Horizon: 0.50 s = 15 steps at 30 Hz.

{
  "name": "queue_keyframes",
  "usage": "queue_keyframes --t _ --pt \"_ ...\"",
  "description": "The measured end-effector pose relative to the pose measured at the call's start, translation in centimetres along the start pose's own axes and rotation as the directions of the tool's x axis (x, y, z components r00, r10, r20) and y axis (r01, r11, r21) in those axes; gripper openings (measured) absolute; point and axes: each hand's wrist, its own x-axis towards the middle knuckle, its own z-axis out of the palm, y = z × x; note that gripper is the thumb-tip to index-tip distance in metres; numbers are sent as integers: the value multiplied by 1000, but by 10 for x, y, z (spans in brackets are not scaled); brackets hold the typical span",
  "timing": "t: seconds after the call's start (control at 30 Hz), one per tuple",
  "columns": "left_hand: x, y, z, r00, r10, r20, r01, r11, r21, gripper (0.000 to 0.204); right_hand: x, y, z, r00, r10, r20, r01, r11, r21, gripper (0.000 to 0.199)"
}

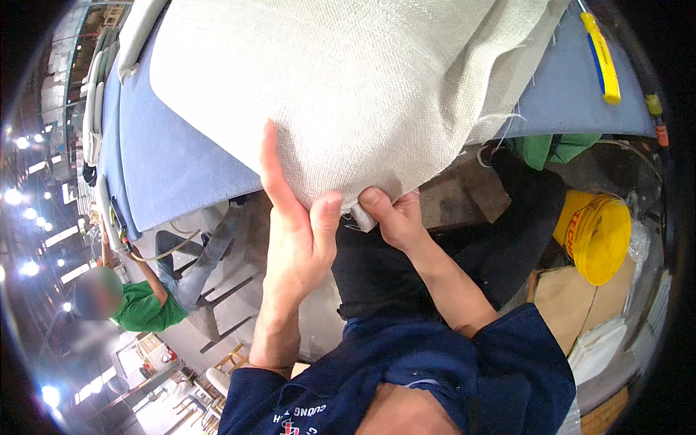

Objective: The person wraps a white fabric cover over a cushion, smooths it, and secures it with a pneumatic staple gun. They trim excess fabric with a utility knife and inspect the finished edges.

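An off-white woven upholstery fabric covers what looks like a seat pad, its rounded corner pointing toward me. My left hand grips that corner from the left, index finger stretched along the fabric and thumb at the near edge; its other fingers are hidden. With its thumb on top, my right hand pinches a small folded fabric tuck at the corner's tip. The fingers beneath are mostly out of sight. Along the right side, the fabric's edge is loose, wavy and frayed.
The work lies on a blue-grey padded table. A yellow-handled screwdriver rests at its far right. Below right stands a yellow bucket beside flattened cardboard. At left, another person in a green shirt sits at work near a hose.
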Motion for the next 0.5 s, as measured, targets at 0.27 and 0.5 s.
queue_keyframes --t 0.27,0.5 --pt "-13 -6 -11 966 -14 260 -15 994 111 97 -11 2 3 999 -31 19 32 998 -53 26" --pt "-11 -14 0 976 149 156 -169 977 127 103 10 29 -14 970 -213 119 235 945 -225 26"
